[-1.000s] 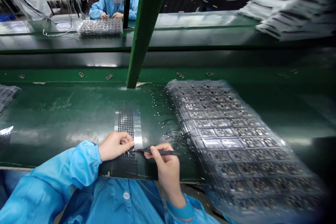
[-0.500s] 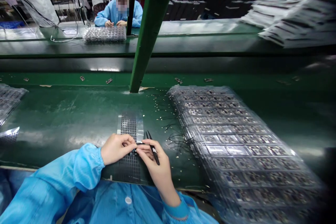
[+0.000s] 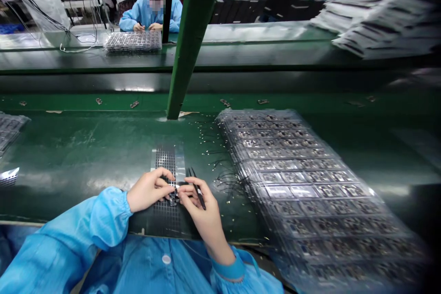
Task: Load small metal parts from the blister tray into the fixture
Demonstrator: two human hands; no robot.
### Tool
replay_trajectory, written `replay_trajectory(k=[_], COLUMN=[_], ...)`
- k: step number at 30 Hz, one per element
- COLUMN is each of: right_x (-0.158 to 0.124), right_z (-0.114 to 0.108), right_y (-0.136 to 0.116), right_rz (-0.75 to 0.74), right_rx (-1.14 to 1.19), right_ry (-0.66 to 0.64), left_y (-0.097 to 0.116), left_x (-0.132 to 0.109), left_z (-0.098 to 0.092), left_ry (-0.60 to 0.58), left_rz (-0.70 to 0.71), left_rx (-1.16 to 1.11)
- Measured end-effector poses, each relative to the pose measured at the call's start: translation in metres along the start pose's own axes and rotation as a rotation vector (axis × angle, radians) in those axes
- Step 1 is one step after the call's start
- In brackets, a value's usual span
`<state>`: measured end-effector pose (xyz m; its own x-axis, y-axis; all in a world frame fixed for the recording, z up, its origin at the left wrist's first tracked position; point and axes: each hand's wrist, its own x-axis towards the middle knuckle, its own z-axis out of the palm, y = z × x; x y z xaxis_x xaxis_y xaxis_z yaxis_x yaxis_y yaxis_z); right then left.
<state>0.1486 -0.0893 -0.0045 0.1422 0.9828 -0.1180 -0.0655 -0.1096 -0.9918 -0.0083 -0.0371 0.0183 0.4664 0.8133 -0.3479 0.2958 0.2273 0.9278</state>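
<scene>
My left hand is closed, thumb and fingertips pinched at a small dark electronic part with shiny metal spots. My right hand holds black tweezers between its fingers, their tips pointing up and away from me. The thumb and fingertip of that hand also meet the small part from the right. Beneath both hands lies a clear sheet with rows of small dark squares. Fingers cover much of the part, so its exact kind is unclear.
To the right stands a tall stack of clear plastic trays filled with small parts, thin black wires sticking out along its left side. A green post rises from the bench. Across from me a co-worker sits behind more trays.
My fingertips have parted slightly, and more of the small part shows between them. The tweezers stay in my right hand. The whole view has shifted a little.
</scene>
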Motion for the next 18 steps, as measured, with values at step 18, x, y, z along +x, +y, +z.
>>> replay_trajectory(k=[18], right_x=[0.0004], right_z=[-0.0018], right_y=[-0.0017], right_rz=[0.095], right_rx=[0.065], right_ry=[-0.046], left_y=[-0.0018], left_x=[-0.0034], left_z=[0.0007], left_ry=[0.033], left_rz=[0.147], left_rx=[0.185])
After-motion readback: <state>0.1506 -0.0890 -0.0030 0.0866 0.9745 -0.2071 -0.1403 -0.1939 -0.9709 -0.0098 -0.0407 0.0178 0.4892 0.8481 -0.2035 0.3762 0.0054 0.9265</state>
